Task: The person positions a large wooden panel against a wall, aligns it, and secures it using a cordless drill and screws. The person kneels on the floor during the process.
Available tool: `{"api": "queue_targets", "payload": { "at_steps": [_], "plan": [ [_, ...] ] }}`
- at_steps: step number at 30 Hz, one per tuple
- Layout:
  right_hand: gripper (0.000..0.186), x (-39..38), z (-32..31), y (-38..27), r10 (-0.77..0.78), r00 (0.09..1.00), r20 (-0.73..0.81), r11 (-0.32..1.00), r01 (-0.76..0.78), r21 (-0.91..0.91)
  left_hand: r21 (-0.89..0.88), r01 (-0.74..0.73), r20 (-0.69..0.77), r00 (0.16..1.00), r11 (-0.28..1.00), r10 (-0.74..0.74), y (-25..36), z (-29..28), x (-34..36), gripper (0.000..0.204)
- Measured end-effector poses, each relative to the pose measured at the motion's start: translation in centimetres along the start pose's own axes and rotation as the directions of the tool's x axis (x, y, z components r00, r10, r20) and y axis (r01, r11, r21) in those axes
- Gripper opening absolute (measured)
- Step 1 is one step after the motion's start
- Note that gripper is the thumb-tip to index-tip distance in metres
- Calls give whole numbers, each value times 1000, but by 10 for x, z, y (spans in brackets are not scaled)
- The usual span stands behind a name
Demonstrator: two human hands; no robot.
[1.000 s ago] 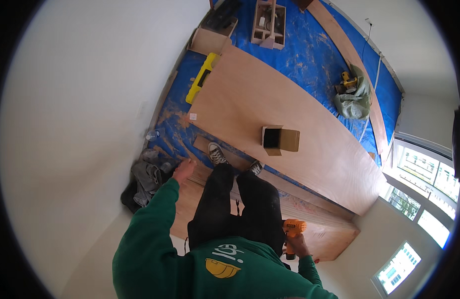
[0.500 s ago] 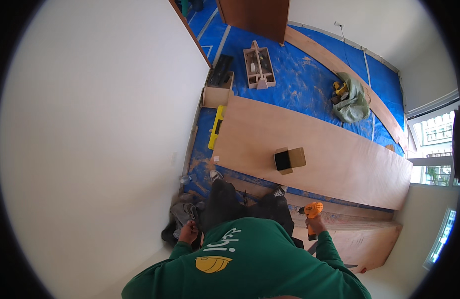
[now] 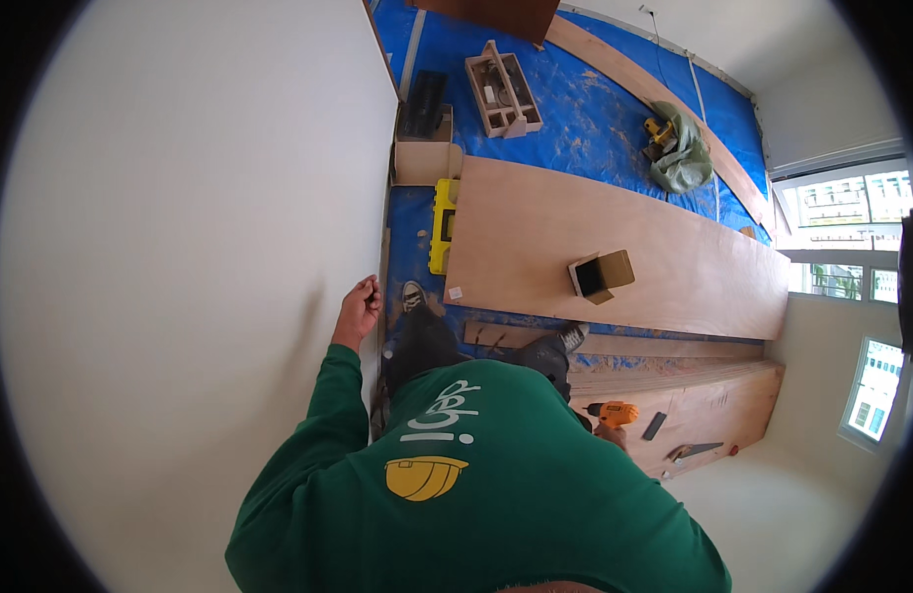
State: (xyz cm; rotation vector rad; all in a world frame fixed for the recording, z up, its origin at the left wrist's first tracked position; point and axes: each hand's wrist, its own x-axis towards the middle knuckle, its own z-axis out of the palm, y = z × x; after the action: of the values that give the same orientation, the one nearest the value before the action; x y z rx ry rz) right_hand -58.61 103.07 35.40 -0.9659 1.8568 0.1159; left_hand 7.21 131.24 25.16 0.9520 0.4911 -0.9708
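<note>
My right hand is wrapped round the grip of an orange cordless drill, whose black chuck points left. My sleeve and body hide part of that hand. On the left, my raised left hand is close to the white wall, its fingers pinched together. Whatever they hold, if anything, is too small to make out. Just beyond the drill, a dark flat bar and a handsaw lie on a wooden board.
A large plywood sheet lies ahead, carrying an open cardboard box. A yellow case touches its left end. Beyond are a wooden tool tote, a carton and a green sack on blue floor sheeting.
My left hand has risen from low beside my leg up along the wall. The drill has moved slightly left in my right hand, and my body has turned and shifted.
</note>
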Motion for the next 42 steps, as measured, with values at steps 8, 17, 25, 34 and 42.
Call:
{"api": "queue_targets", "payload": {
  "at_steps": [8,17,25,34,42],
  "plan": [
    [29,-73,148,0,-74,992,103,997,72,28,211,234,67,965,949,-253,76,19,33,18],
    [29,-48,211,49,-230,962,145,964,205,168,257,151,45,985,954,-168,113,47,34,18],
    [22,-65,200,-8,-107,993,56,942,83,325,370,91,150,976,925,-156,171,129,72,14],
    [33,-101,244,-180,-243,943,-227,856,319,408,553,282,202,868,784,-454,204,251,214,13],
    [46,-179,316,-421,-155,979,-129,837,200,510,615,379,270,723,692,-636,177,301,341,11]
  ]
}}
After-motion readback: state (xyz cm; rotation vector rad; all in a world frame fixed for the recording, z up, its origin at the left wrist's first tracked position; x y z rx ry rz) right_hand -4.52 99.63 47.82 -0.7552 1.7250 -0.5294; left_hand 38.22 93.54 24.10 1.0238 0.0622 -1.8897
